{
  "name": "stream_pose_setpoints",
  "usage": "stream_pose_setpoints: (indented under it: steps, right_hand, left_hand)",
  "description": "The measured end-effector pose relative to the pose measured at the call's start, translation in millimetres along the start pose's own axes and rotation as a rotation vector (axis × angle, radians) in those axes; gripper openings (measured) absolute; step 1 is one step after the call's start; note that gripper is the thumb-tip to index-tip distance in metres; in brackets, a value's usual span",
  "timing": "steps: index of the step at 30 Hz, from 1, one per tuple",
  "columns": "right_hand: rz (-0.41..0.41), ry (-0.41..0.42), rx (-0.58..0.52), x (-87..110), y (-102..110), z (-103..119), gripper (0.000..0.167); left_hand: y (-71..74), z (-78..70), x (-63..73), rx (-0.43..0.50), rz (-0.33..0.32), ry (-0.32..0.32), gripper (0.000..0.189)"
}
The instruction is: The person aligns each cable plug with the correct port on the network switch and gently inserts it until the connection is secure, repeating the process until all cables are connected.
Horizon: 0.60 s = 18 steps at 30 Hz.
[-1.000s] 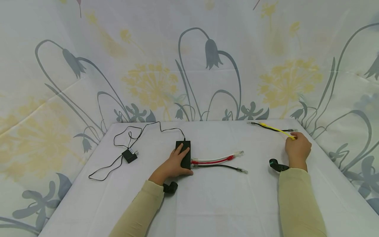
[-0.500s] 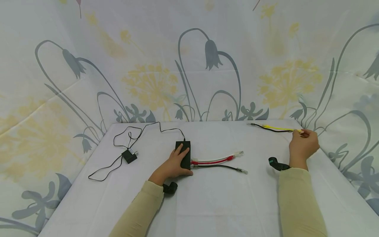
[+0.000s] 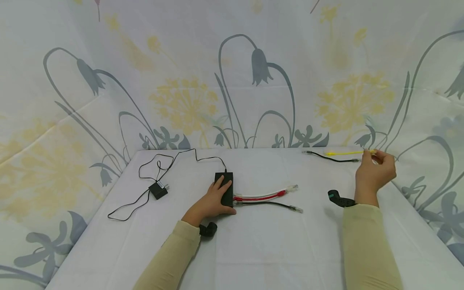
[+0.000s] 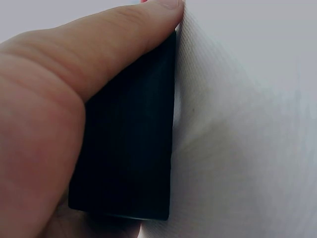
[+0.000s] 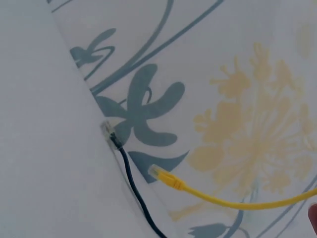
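Observation:
My left hand [image 3: 210, 201] grips a small black network switch [image 3: 228, 193], fingers over its top and thumb at the near end. The left wrist view shows the thumb along the dark casing [image 4: 129, 134]. At the far right, my right hand [image 3: 376, 175] pinches one end of a yellow Ethernet cable [image 3: 348, 153]. The cable's other end, with a clear plug [image 5: 154, 172], points left and appears raised off the table. Close by, a loose black Ethernet cable [image 3: 331, 158] lies on the table's far edge.
White [image 3: 266, 194], red [image 3: 259, 198] and black cables [image 3: 266, 203] stick out rightward from the switch. A power adapter [image 3: 158, 190] lies on the left, its thin cord [image 3: 185, 151] running to the switch's far end. Flowered cloth [image 3: 239, 100] rises behind the white table [image 3: 268, 249].
My right hand has moved a little right and away, lifting the yellow cable off the black one and holding it level. The left hand and the switch have stayed in place.

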State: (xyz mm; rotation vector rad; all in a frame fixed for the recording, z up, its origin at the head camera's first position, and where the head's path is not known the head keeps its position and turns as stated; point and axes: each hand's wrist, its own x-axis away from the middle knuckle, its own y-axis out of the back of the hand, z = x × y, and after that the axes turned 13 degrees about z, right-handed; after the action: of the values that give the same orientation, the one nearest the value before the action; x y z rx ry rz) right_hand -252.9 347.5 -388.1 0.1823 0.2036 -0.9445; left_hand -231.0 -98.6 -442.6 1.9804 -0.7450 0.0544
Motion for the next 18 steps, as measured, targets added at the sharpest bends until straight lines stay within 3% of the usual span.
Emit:
stream_pose_setpoints:
  steps: [4,11,18]
  right_hand:
    - [0.011,0.114,0.035,7.1,-4,10,0.017]
    - [0.076,0.429,0.172,14.7,-13,13,0.029]
    - [0.207,0.595,0.25,18.0,-27,8,0.025]
  left_hand:
    - [-0.1,0.8,0.0,0.0,0.003,-0.002,0.101]
    - [-0.5,1.4,-0.3,0.003,-0.004,-0.001,0.101]
    - [0.6,0.6,0.3,0.01,0.001,-0.007,0.1]
